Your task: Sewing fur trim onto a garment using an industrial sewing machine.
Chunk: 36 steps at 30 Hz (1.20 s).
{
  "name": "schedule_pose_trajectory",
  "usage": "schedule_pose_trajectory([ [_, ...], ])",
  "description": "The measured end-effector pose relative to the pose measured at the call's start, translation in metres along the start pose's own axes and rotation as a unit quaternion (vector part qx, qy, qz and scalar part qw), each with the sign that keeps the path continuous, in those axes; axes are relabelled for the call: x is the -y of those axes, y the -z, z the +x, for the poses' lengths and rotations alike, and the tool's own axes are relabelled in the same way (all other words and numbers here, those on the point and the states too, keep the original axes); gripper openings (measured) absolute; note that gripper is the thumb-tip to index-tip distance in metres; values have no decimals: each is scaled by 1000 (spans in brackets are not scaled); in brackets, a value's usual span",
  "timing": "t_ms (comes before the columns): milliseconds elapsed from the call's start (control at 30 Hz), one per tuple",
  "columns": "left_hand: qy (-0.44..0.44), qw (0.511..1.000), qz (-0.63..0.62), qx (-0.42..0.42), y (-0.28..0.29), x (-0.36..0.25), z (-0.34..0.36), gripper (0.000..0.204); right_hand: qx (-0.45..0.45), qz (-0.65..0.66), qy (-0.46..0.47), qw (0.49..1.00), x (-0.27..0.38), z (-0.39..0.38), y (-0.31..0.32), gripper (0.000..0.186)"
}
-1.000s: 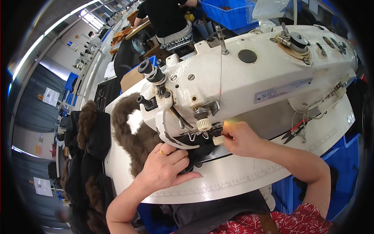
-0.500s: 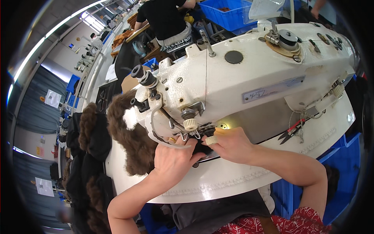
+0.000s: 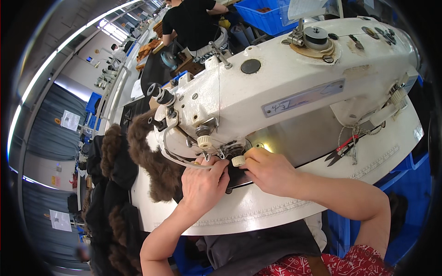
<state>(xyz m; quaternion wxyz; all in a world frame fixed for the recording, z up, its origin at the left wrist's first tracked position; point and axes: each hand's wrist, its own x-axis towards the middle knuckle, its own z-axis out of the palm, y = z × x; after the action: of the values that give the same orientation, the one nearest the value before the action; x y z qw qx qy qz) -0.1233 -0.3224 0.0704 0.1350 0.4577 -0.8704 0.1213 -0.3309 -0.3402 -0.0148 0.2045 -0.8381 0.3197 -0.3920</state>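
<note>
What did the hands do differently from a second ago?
The left hand slid off the white table and up to the needle area, closing in on the right hand. The two hands, apart before, now almost touch over the dark fabric under the sewing machine. The right hand stayed by the needle, and the brown fur and the scissors stayed put.

Needle and presser foot hidden behind the left hand (image 3: 202, 184) and right hand (image 3: 269, 171). Dark fabric piece (image 3: 237, 177) mostly covered by both palms. Fingertip grip impossible to make out. Brown fur trim (image 3: 152, 161) partly tucked under the sewing machine (image 3: 294, 87) head at the table's left edge. Scissors (image 3: 340, 152) too small for detail.
</note>
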Motion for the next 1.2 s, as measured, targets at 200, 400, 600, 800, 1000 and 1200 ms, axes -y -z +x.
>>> schedule_pose_trajectory([
  [200,-31,997,-36,58,3,2,0,11,29,-98,127,987,-5,-3,-5,20],
  [400,44,990,-57,125,0,-1,-3,12,5,-80,183,980,5,-9,2,15],
  [600,68,977,-164,117,7,12,1,22,-5,-149,65,987,-3,-3,12,19],
  [800,101,959,-203,171,15,13,0,20,-36,-100,57,993,-9,4,10,12],
  [1000,72,970,-127,196,7,15,7,25,-29,-48,58,997,-6,3,6,19],
  [1200,74,964,-113,227,8,17,3,25,25,-76,72,994,-10,6,4,27],
])
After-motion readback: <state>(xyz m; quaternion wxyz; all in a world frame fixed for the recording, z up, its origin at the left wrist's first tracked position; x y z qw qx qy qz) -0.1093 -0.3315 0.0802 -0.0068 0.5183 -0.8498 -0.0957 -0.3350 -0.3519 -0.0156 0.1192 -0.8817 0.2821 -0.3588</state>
